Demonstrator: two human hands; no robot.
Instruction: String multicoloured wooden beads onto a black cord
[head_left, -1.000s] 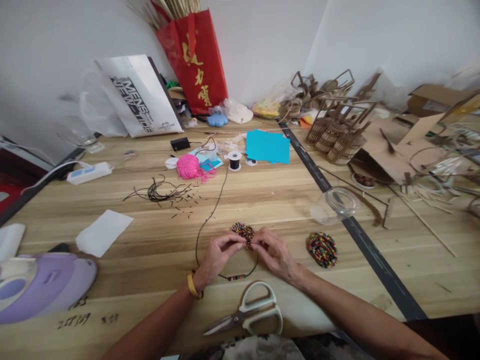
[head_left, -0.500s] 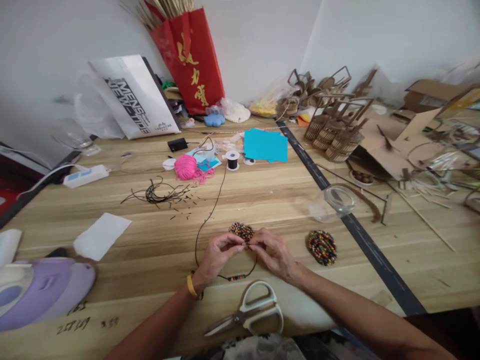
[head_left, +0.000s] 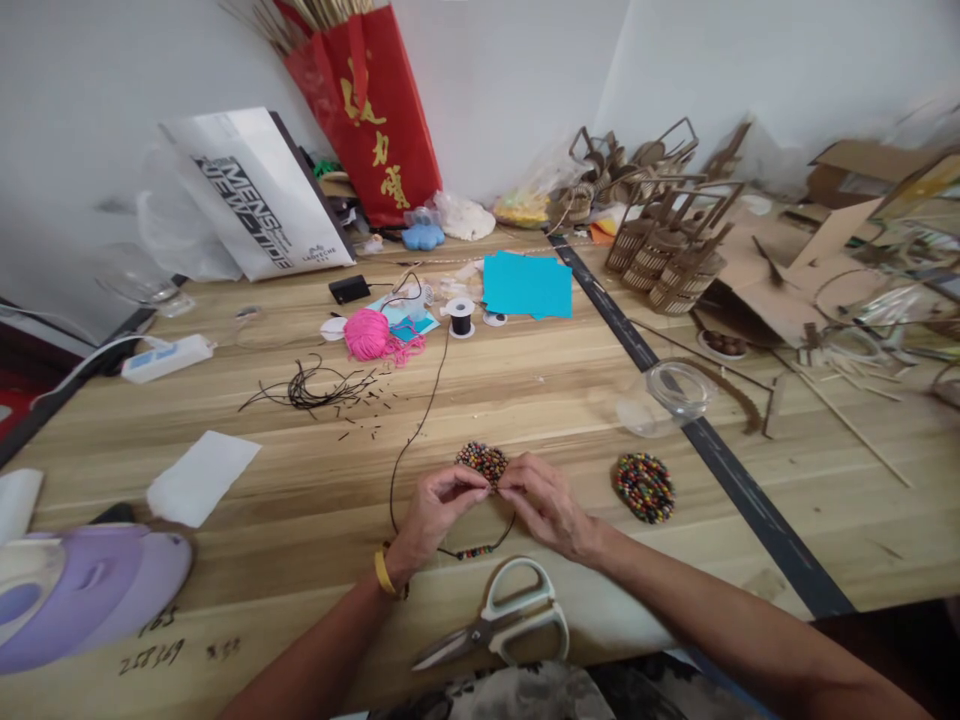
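Observation:
My left hand and my right hand meet fingertip to fingertip, each pinched closed. What the left fingertips grip is too small to make out, perhaps a bead; the right fingers pinch the end of a black cord. Several coloured beads are threaded on the cord where it loops below the hands. From there it runs up to a white spool. Just beyond my fingertips lies a pile of multicoloured beads. White-handled scissors rest in front of me.
A coil of beads lies to the right. Cut black cords, pink yarn and blue sheets are farther back. A purple device stands at left, small woven baskets at back right.
The view has shifted slightly. Both hands keep their pinch over the cord, almost unmoved.

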